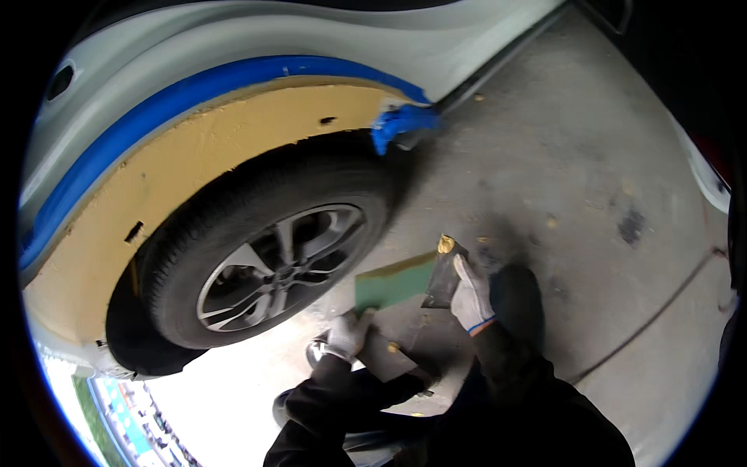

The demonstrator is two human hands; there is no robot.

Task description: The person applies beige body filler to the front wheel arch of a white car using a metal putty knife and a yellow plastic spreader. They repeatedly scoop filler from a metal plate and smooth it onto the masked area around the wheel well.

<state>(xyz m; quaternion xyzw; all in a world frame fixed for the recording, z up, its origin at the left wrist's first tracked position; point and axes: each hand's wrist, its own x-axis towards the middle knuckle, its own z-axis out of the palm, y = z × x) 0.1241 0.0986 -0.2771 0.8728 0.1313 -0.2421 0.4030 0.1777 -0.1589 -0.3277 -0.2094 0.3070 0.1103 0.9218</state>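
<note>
My gloved right hand grips a dark metal scraper with yellow putty at its upper end. My gloved left hand holds a long green flat spreader with a yellowish strip along its upper edge; its far end meets the scraper. A grey plate with a small dab of putty lies just right of and below my left hand. Above, a car's wheel arch is coated in tan filler beside blue masking, over a black tyre with an alloy rim.
Crumpled blue material hangs at the arch's right end. The concrete floor has scattered flecks and a dark cable or hose at right. Another white vehicle part shows at the right edge, bright ground at lower left.
</note>
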